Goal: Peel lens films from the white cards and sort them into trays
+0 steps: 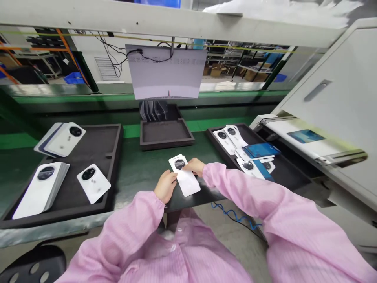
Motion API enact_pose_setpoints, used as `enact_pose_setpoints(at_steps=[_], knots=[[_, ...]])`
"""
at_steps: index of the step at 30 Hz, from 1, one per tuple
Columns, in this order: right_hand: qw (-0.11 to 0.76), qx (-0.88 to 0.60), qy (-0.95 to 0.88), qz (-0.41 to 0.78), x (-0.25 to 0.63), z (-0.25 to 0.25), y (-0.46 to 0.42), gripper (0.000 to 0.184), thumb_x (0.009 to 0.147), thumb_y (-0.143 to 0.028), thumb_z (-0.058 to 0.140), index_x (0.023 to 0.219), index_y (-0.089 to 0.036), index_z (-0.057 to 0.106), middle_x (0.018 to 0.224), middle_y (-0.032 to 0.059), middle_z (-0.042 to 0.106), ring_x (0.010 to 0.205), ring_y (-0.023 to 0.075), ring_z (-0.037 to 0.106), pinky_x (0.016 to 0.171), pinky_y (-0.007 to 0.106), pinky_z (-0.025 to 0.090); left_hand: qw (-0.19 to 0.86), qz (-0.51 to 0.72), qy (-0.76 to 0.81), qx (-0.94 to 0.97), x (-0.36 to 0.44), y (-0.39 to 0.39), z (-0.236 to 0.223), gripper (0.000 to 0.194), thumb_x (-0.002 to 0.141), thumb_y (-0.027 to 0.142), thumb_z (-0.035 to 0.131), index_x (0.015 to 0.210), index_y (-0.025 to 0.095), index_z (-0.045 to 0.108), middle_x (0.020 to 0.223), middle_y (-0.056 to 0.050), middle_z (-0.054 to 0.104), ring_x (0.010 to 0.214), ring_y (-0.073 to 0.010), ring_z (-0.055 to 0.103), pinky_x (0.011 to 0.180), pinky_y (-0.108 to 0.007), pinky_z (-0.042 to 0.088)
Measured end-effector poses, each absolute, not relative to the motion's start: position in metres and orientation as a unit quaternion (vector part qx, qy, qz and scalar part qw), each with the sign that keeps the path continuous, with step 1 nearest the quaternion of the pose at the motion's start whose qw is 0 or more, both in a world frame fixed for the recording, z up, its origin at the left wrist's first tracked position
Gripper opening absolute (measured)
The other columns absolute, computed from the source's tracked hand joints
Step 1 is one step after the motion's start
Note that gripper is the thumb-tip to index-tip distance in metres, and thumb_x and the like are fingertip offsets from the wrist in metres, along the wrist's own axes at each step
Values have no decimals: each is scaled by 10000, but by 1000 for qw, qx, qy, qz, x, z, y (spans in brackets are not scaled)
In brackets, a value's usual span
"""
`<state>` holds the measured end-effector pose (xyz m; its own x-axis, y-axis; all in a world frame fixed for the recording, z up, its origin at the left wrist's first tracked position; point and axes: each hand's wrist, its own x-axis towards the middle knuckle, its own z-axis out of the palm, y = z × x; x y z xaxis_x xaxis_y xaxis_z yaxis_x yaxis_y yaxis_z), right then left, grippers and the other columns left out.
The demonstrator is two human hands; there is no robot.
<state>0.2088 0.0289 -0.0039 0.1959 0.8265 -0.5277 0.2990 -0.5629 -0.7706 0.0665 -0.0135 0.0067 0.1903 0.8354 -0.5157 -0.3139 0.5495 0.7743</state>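
Over the front edge of the bench I have a white phone back cover [188, 184] with a round dark camera ring near its far end. My left hand [165, 186] is closed on its left edge, thumb near the ring. From the right, my right hand [195, 166] grips it beside the ring, with the thumb reaching over the ring's edge. The undersides of both hands' fingers are hidden.
At left, a dark foam tray [97, 145] holds stacked white covers [38, 190] and a single cover [93, 184]. A smaller tray [167, 131] with clear sheets lies ahead under a monitor [167, 74]. Right stand a tray with covers and blue-filmed pieces [260, 150], and a conveyor [282, 127].
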Motion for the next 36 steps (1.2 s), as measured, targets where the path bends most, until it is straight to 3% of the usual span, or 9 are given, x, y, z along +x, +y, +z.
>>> enact_pose_setpoints(at_steps=[4,10,11,13,19,22,26,31,36], knots=[[206,-705,-500,459,202,10,18,72,714,-135,660,759,-112,609,696,15,634,642,148,604,605,259,462,723,392,478,307,60,-24,3,187,702,134,551,876,193,517,812,-36,640,925,-191,627,919,-399,399],[166,-663,-690,236,219,31,-5,61,783,-248,544,787,-190,524,701,32,612,688,213,603,607,280,371,622,444,471,440,-26,-57,30,456,614,149,713,1047,249,611,1265,-59,543,1179,-227,485,1011,-362,336],[120,-663,-718,176,221,30,-9,65,795,-254,530,791,-192,511,688,45,616,672,228,610,590,284,354,575,456,487,473,-51,-60,37,449,668,187,687,1100,263,592,1305,-46,512,1213,-214,452,1037,-340,305],[17,-659,-744,109,222,23,-18,43,821,-231,500,812,-189,496,681,74,635,646,249,626,551,282,319,290,389,647,588,-99,-62,48,422,805,328,542,1219,264,497,1277,-58,529,1180,-206,483,998,-330,354],[-101,-633,-761,98,206,13,-22,64,856,-190,452,900,-167,492,729,115,671,659,266,656,527,277,288,154,299,813,475,-167,-23,40,786,619,450,697,1229,27,439,1200,-300,466,1211,-491,345,976,-575,244],[-42,-632,-764,121,203,16,-16,52,829,-200,478,860,-172,509,719,104,664,686,266,651,563,287,342,153,284,834,448,-168,-9,30,945,483,425,786,1256,39,403,1224,-305,447,1182,-508,374,963,-552,272],[186,-591,-726,299,195,23,-13,152,790,-322,511,859,-188,533,844,91,665,781,247,630,649,321,439,179,311,829,429,-179,-1,35,1052,390,343,839,1267,9,365,1209,-337,451,1104,-508,465,899,-547,357],[383,-428,-557,599,157,36,-16,396,684,-439,643,964,-188,521,900,58,667,733,200,625,646,316,494,210,432,748,457,-163,-10,53,596,730,330,615,1246,140,385,1187,-171,559,1078,-303,557,882,-416,451],[458,-356,-505,640,114,35,-17,396,697,-416,658,1003,-211,512,1024,54,651,863,202,630,771,337,511,373,514,578,513,-76,-49,44,434,824,397,502,1220,254,393,1128,-61,615,965,-212,612,787,-332,514]])
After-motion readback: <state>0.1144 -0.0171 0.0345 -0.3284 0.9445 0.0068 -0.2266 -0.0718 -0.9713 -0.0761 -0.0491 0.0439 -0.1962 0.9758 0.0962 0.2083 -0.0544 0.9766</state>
